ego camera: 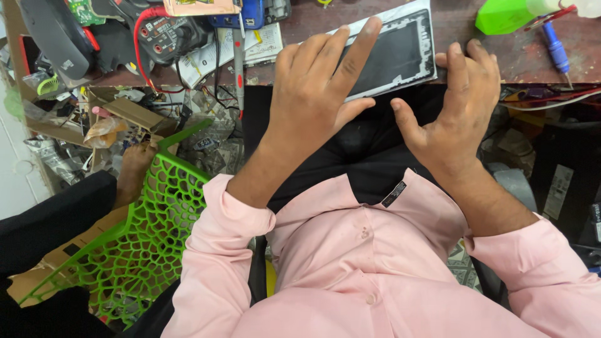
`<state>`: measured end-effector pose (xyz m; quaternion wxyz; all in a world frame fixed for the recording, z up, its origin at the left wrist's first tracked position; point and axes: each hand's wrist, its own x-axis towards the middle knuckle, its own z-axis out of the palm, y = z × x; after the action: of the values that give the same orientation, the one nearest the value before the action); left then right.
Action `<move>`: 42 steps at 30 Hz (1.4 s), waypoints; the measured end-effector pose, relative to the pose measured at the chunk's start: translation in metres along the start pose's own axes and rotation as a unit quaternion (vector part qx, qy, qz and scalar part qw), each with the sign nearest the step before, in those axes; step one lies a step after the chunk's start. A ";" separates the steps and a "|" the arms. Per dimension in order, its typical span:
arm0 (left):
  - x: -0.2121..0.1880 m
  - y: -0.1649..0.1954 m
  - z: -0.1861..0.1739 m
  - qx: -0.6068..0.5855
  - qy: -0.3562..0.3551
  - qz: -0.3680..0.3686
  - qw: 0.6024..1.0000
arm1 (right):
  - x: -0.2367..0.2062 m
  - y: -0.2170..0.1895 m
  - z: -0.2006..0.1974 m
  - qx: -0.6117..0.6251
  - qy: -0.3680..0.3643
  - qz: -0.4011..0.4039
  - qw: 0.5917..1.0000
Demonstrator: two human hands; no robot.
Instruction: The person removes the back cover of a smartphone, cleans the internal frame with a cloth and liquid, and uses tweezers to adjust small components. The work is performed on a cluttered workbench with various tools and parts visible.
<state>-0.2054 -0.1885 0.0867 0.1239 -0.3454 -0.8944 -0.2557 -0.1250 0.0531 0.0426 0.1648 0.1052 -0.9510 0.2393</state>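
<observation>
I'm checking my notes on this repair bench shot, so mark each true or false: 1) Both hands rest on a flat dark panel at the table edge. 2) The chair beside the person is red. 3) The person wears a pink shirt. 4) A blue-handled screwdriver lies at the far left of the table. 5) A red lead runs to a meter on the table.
1) True: the left hand and right hand both lie on the flat dark panel.
2) False: the chair is green lattice plastic.
3) True: the shirt is pink.
4) False: the blue-handled screwdriver lies at the far right.
5) True: the red lead runs to the meter.
</observation>
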 end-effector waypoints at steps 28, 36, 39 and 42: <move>-0.082 0.085 0.017 -0.064 0.093 0.174 0.978 | -0.041 -0.087 0.006 0.618 -0.258 0.153 0.727; -0.113 0.123 0.075 -0.433 -0.106 0.102 0.889 | -0.065 -0.099 0.056 0.993 -0.091 -0.075 -0.019; -0.101 0.144 0.084 -0.584 -0.032 -0.002 0.811 | -0.056 -0.115 0.058 0.845 -0.047 -0.353 -0.399; -0.091 0.142 0.082 -0.565 -0.025 0.016 0.825 | -0.039 -0.111 0.043 0.939 -0.125 -0.209 -0.241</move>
<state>-0.0459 -0.1049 0.0340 -0.1116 -0.3754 -0.5912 -0.7051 -0.0689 -0.0594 0.0395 0.2074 -0.3577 -0.4558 -0.7882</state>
